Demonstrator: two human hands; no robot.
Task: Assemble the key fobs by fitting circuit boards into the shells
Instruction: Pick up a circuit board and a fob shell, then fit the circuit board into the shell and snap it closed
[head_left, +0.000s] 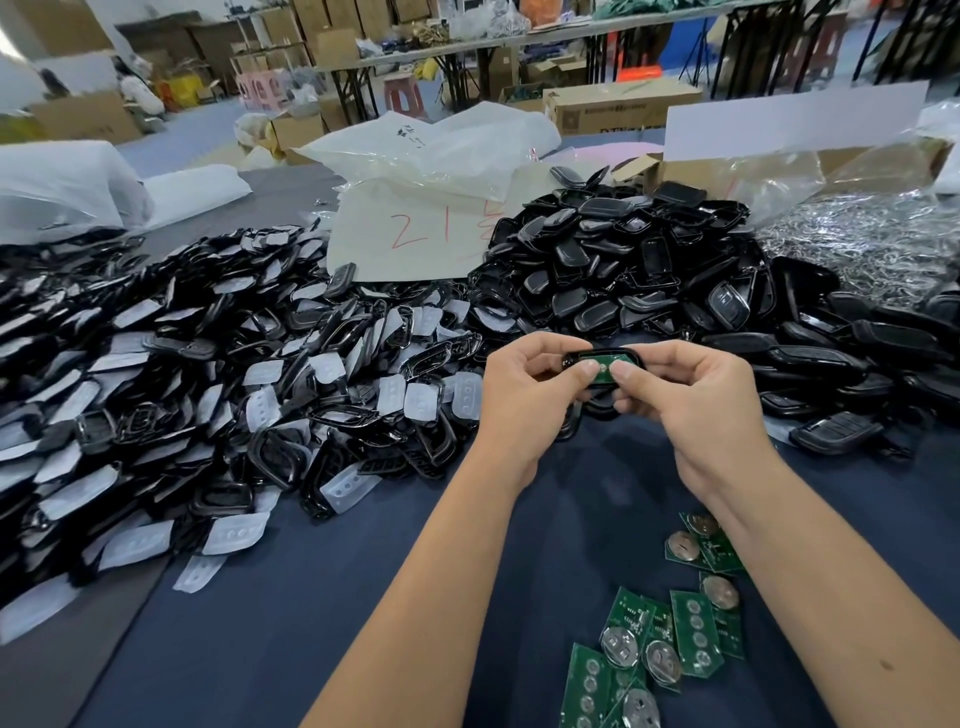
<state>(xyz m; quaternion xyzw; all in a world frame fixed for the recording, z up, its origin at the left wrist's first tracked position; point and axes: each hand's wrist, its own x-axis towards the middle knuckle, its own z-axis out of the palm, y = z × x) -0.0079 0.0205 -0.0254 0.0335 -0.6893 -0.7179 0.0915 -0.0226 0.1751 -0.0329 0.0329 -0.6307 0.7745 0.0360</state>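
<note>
I hold a black key fob shell (571, 358) above the blue table, with a green circuit board (602, 364) lying inside it. My left hand (530, 395) grips the shell's left end and its thumb presses on the board. My right hand (685, 400) grips the right end, thumb also on the board. Several loose green circuit boards (675, 623) with round coin-cell holders lie on the table near my right forearm.
A large heap of black frames and white rubber button pads (208, 389) covers the table's left side. A pile of black shells (639, 260) rises behind my hands. Assembled fobs (836, 431) lie to the right. Plastic bags and cardboard boxes stand at the back.
</note>
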